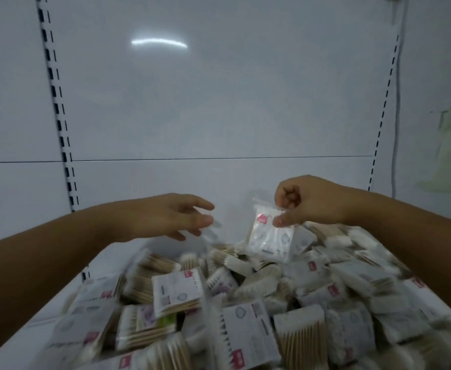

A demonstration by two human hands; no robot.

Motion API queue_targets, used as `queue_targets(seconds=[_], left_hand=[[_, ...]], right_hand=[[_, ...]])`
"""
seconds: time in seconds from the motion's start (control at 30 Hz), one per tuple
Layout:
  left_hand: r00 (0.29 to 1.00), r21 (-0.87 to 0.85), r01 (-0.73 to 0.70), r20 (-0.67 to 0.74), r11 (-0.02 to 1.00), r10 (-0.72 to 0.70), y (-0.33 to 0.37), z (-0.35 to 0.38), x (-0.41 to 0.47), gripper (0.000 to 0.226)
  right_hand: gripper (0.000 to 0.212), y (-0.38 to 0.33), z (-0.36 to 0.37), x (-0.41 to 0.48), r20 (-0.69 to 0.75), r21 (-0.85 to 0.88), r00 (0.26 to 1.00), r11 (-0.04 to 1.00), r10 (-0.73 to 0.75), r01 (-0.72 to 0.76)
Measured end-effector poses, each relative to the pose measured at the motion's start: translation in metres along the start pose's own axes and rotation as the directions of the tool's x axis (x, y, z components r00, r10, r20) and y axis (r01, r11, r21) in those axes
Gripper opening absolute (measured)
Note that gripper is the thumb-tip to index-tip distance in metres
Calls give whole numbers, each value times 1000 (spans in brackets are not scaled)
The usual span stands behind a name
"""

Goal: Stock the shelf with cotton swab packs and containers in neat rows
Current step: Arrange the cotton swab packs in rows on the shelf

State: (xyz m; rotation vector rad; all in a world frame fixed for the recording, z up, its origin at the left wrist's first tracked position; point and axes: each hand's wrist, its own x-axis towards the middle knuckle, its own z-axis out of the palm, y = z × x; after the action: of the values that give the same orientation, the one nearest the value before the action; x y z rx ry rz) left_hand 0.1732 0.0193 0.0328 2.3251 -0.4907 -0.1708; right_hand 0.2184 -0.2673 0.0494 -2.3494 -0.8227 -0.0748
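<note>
A cotton swab pack (271,239) is held up over a heaped shelf (104,263).
The pack is pinched at its top edge by the thumb and curled fingers of the right hand (307,201) and hangs just above the jumbled pile of packs (245,316), near the shelf's back edge. The left hand (171,217) is stretched out beside it, fingers loosely spread; nothing is seen gripped, though a blurred clear shape lies at its fingertips.

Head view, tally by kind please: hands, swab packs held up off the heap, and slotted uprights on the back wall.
Hands: 2, the left hand and the right hand
Packs held up: 1, the swab pack pinched by the right hand
Slotted uprights: 2, the left upright and the right upright
Total: 5
The heap is too blurred to count.
</note>
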Motion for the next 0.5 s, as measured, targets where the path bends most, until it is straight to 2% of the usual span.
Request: queue_targets(seconds=[0.07,0.1,0.17,0.2,0.27,0.33,0.4,0.47,0.5], left_hand=[[997,-187,18,76,982,-4,-7,6,0,61],[997,-251,28,80,968,-8,-14,8,-1,51],[999,-269,39,32,962,-32,-29,4,-9,24],[999,-256,45,0,966,-46,-38,-1,-15,19],[991,-270,81,-78,959,-106,-57,-16,-31,19],[956,-345,133,-201,929,-211,-76,-30,-46,17],[908,-434,182,-269,882,-320,-91,-37,-57,14],[886,-465,216,-277,859,-373,-100,-38,-65,14],[884,-467,223,-272,855,-380,-102,-38,-67,14]], right_hand=[[25,-23,24,16,-33,126,997,989,-70,74],[25,-33,40,26,-27,141,993,983,-114,117],[30,-48,70,43,16,170,988,974,-156,151],[41,-53,81,50,60,160,988,979,-139,128],[71,-57,96,62,206,-28,977,998,-56,63],[88,-54,111,68,356,-360,932,931,72,66],[89,-53,128,68,470,-590,868,788,162,173],[77,-55,139,68,507,-654,855,696,111,297],[73,-56,141,68,492,-646,869,694,61,317]])
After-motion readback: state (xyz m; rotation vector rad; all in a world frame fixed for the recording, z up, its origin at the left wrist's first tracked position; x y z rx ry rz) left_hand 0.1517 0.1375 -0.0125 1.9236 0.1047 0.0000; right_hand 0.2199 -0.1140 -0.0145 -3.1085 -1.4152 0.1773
